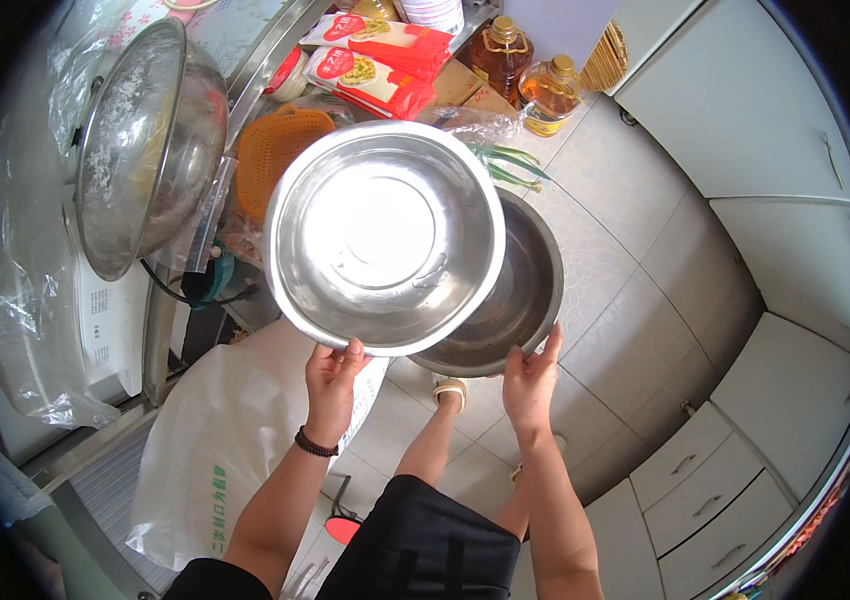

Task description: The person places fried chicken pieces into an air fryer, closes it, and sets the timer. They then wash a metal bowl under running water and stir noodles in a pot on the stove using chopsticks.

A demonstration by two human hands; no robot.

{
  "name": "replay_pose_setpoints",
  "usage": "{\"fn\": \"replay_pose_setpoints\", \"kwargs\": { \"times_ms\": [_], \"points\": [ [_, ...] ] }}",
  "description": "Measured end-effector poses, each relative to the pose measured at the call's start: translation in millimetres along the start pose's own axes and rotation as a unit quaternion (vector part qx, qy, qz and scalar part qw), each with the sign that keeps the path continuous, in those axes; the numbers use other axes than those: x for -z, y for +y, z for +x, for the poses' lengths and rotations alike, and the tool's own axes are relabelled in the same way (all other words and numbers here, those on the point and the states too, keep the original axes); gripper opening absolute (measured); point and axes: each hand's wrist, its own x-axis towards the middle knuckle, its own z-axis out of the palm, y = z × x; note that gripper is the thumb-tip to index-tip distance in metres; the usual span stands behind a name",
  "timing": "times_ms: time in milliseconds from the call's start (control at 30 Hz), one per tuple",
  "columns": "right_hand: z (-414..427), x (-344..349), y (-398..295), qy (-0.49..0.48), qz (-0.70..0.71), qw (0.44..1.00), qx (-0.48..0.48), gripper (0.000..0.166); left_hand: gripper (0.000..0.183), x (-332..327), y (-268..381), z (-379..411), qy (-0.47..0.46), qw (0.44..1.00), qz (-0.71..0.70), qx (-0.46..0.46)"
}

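My left hand [333,382] grips the near rim of a shiny stainless steel basin [462,225], thumb on top and fingers underneath. A few drops of water show on its inner wall. Partly hidden beneath it is a darker, duller metal basin [526,277], whose near right rim my right hand [534,382] holds. The bright basin overlaps the left part of the dark one. Both are held above the floor in front of me, tilted so that I look into them.
Left stand a large metal wok [132,165], an orange plastic basket [271,154] and a big white sack [200,435]. Noodle packets [372,75], oil bottles [549,94] and green onions [515,161] lie beyond the basins. White cabinets [755,112] line the right of the tiled floor [620,300].
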Motion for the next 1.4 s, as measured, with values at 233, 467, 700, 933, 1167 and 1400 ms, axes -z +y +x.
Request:
{"fn": "replay_pose_setpoints", "kwargs": {
  "times_ms": [233,467,700,933,1167,1400],
  "points": [
    [6,18,-18,-0.094,0.0,0.994,-0.056,0.031,0.02,-22,10,-22,-0.06,0.996,0.05,0.046],
    [-3,53,-27,-0.14,0.01,0.988,-0.069,0.021,0.023,-47,28,-34,-0.12,0.983,0.019,0.137],
    [-13,67,-29,-0.098,0.105,0.988,-0.051,0.023,0.014,-74,28,-40,-0.062,0.995,0.067,0.028],
    [-17,76,-30,-0.147,0.087,0.985,-0.034,0.021,0.006,-66,3,-43,-0.088,0.995,-0.003,0.052],
    [-19,77,-46,-0.165,0.119,0.966,-0.16,0.018,0.014,-66,-2,-50,-0.068,0.994,0.057,0.058],
    [-34,58,-39,-0.026,0.009,0.983,-0.18,0.026,0.071,-34,-12,-38,0.036,0.991,-0.038,0.125]
  ]
}}
